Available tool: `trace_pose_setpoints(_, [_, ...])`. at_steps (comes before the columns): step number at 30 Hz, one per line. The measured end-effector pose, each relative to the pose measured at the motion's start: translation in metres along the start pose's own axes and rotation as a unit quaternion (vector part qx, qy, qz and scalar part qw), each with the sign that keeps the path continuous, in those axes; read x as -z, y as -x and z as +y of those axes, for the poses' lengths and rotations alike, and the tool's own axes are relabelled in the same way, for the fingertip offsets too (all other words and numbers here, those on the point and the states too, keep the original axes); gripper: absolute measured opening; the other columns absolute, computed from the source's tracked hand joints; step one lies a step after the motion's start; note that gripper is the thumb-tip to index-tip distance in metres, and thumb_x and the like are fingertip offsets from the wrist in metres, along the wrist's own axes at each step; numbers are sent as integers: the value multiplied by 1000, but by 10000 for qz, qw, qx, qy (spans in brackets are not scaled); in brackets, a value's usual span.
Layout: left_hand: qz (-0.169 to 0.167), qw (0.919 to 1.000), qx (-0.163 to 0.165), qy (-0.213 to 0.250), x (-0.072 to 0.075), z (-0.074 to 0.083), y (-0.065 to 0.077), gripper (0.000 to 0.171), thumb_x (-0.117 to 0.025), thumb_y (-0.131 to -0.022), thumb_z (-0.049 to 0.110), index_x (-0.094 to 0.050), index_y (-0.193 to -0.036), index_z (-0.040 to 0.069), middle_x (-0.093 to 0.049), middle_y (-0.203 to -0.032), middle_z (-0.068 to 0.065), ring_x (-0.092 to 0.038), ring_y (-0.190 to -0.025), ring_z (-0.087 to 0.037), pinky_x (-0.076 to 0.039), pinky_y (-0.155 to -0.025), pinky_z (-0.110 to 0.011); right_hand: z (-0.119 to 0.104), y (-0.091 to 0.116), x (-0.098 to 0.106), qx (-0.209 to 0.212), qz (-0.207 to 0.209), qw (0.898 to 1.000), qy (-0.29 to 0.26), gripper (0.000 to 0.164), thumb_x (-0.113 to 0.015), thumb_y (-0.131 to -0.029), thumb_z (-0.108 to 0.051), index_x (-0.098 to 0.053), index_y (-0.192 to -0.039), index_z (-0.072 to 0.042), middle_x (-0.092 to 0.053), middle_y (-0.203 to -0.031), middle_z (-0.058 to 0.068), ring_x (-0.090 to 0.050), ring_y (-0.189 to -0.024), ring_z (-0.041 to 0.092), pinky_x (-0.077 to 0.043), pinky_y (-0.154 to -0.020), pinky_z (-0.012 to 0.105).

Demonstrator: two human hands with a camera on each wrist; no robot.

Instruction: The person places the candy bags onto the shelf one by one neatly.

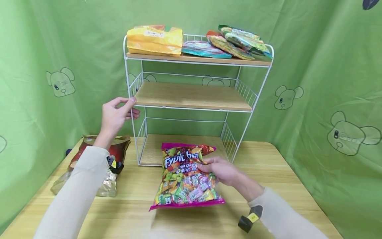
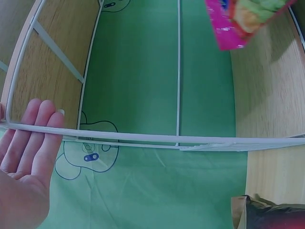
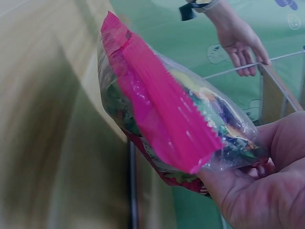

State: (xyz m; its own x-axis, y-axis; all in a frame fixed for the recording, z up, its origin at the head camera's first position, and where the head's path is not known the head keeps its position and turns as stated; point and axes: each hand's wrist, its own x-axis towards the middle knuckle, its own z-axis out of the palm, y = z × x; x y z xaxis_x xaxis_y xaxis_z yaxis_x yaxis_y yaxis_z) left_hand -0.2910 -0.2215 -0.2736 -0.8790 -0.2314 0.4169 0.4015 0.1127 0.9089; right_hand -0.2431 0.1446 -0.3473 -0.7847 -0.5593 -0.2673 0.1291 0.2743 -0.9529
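My right hand (image 1: 219, 171) grips the right side of a bag of fruit chews (image 1: 182, 186), thumb on its printed front. The bag is tilted above the table before the bottom shelf; its pink sealed end (image 3: 162, 109) fills much of the right wrist view. With my left hand (image 1: 114, 114) I hold the white wire shelf rack (image 1: 191, 108) at the left front corner of its middle board, thumb on top. The fingers (image 2: 45, 138) of that hand reach past the post in the left wrist view.
A yellow bag (image 1: 154, 41), a teal bag (image 1: 206, 49) and green packets (image 1: 243, 38) lie on the top shelf. Left of the rack, a dark red and brown bag (image 1: 119, 149) rests on the wooden table (image 1: 125, 215). A green curtain (image 1: 328, 83) surrounds the table.
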Motion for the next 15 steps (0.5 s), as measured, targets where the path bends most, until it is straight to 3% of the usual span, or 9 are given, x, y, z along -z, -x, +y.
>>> trace_pose_setpoints(5, [3, 10000, 37, 61, 0, -1, 0, 35, -74, -94, 32, -69, -110, 2, -77, -78, -6, -76, -68, -17, -67, -76, -30, -19, 3, 9, 90, 25, 10000, 8, 34, -56, -103, -13, -60, -131, 6, -75, -89, 6, -71, -67, 14, -65, -60, 29])
trace_pose_setpoints(15, [-6, 9998, 8, 177, 0, -1, 0, 34, -75, -94, 31, -69, -109, 1, -77, -77, -6, -76, -68, -18, -67, -76, -31, -63, 19, 22, -43, 80, 9999, 133, 40, -57, -104, -18, -56, -139, 3, -75, -103, 10, -75, -86, 22, -67, -81, 40])
